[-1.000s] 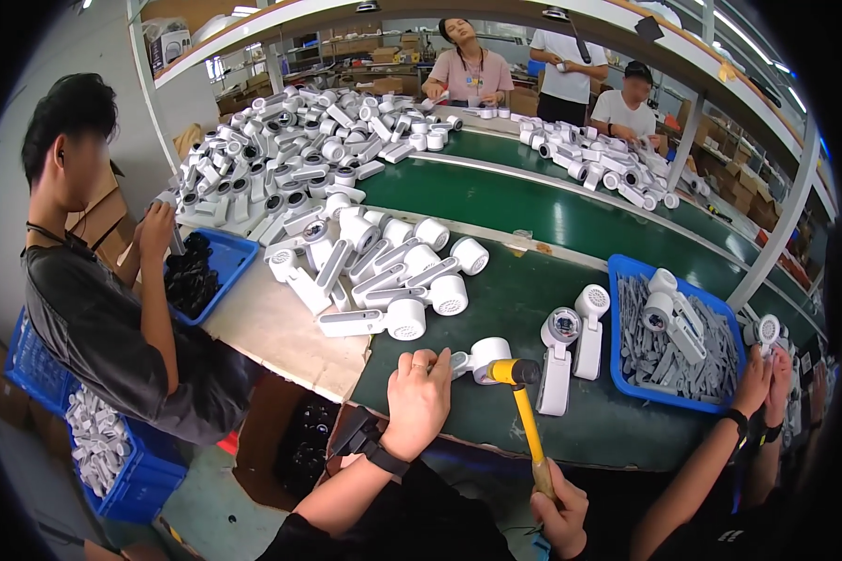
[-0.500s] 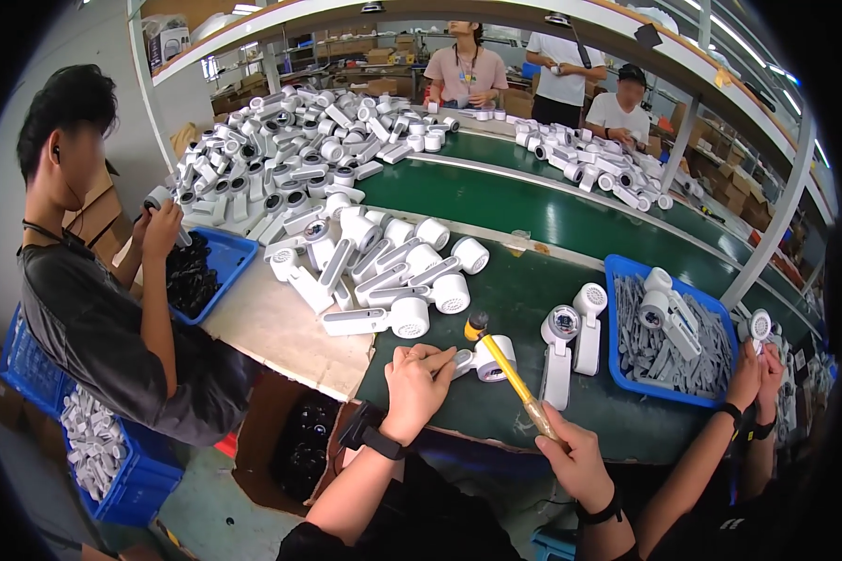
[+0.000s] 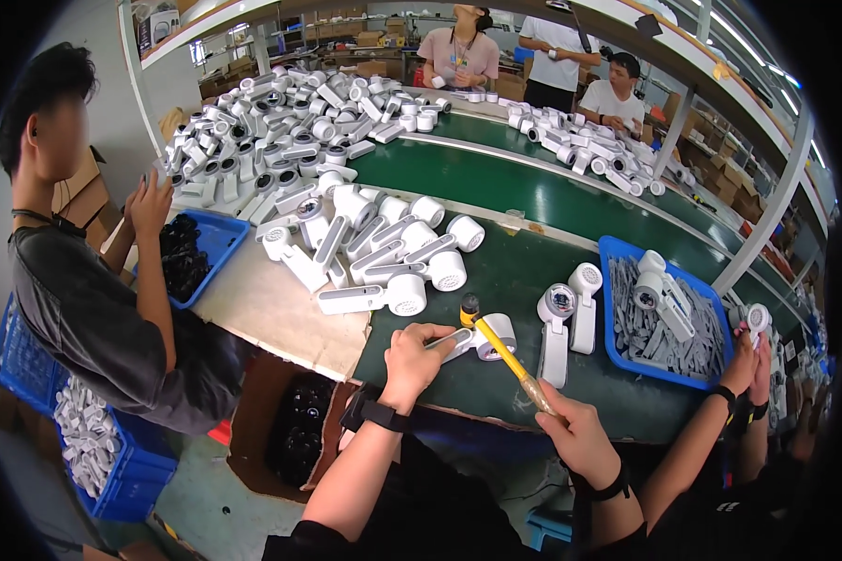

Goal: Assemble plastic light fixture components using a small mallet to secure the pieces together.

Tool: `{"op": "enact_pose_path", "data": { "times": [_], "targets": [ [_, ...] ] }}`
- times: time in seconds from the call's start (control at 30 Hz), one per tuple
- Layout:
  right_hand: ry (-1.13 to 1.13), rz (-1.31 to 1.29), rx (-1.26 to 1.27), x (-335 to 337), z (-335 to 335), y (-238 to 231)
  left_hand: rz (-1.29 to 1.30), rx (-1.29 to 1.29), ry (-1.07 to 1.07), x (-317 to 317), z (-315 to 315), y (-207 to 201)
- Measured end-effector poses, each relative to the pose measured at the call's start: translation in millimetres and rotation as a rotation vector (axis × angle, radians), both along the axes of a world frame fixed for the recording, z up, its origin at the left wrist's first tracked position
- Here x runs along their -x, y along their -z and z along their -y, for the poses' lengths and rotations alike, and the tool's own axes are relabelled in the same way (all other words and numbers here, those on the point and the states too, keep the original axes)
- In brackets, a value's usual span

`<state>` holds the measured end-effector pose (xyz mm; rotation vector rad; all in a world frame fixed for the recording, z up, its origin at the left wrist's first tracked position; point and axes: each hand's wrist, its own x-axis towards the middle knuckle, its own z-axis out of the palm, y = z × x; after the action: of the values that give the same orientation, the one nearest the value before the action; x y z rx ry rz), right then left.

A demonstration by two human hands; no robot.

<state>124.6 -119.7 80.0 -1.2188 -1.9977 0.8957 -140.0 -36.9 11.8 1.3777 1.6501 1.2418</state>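
Observation:
A white handheld fan (image 3: pixel 498 335) with a round head lies on the green work surface in front of me. My left hand (image 3: pixel 414 362) is closed on its grey-faced handle, fingertips pinching it from the left. In my right hand (image 3: pixel 582 436) is a hammer (image 3: pixel 507 353) with a yellow shaft and a clear-wrapped grip. The hammer's black-and-yellow head hangs over the fan, beside its handle; whether they touch I cannot tell. Just right of these, two more white fans (image 3: pixel 554 341) lie side by side.
A pile of white fans (image 3: pixel 393 262) sits ahead on the left, a larger heap beyond. At right a blue tray (image 3: pixel 613 337) holds grey strips and fans. A co-worker's hands (image 3: pixel 748 360) hold a fan at far right. Another person stands left by a blue tray (image 3: pixel 232 251) of black parts.
The view has shifted, so the table sits higher in the picture. My left fingers have changed their pinch, baring more of the fan's handle. The hammer stays over the fan.

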Motion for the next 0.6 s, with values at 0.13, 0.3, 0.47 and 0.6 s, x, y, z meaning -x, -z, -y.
{"op": "enact_pose_path", "data": {
  "times": [0.13,0.3,0.47,0.6],
  "targets": [
    [0.064,-0.101,0.140,5,16,-9,-0.154,-0.139,-0.002,4,4,2],
    [0.016,-0.076,-0.016,9,26,-10,-0.341,-0.307,0.036,21,29,-6],
    [-0.045,-0.019,-0.021,15,28,-2,-0.355,-0.340,0.103,33,30,-1],
    [0.002,0.001,-0.071,14,35,-8,-0.388,-0.405,0.111,33,29,-2]
  ]
}}
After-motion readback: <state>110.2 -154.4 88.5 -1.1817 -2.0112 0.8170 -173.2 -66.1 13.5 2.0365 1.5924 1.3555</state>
